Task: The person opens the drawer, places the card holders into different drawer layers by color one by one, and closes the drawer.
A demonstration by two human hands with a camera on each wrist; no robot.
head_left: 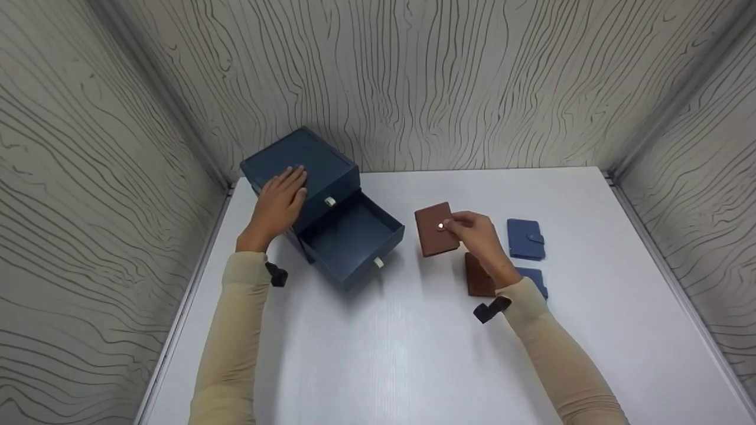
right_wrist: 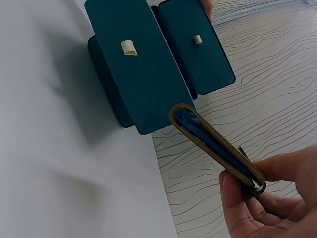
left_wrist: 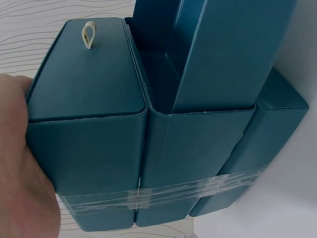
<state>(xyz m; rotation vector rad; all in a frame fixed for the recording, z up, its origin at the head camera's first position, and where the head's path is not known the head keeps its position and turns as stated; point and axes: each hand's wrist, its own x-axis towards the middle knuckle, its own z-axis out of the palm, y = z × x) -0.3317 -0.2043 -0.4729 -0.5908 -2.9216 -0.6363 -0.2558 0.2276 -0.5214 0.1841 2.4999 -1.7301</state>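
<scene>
My left hand (head_left: pixel 280 198) rests flat on top of a dark blue drawer unit (head_left: pixel 313 154) at the back left, fingers stretched over its lid. The unit's middle drawer (head_left: pixel 354 236) is pulled out, with its bare bottom showing and a cream loop tab on its front. Between thumb and fingers my right hand (head_left: pixel 475 233) pinches a brown wallet (head_left: pixel 436 239) by its snap-strap edge, raised above the table to the right of the drawer. Seen edge-on in the right wrist view, the wallet (right_wrist: pixel 213 144) is folded, with blue inner sleeves.
Under my right wrist lies another brown wallet (head_left: pixel 478 280), partly hidden. Two blue wallets lie further right, one with a strap (head_left: pixel 522 239) and one (head_left: pixel 534 277) half covered by my sleeve. Clear tape (left_wrist: pixel 163 196) binds the drawer unit's stacked tiers. Wood-patterned panels (head_left: pixel 437 88) enclose the table.
</scene>
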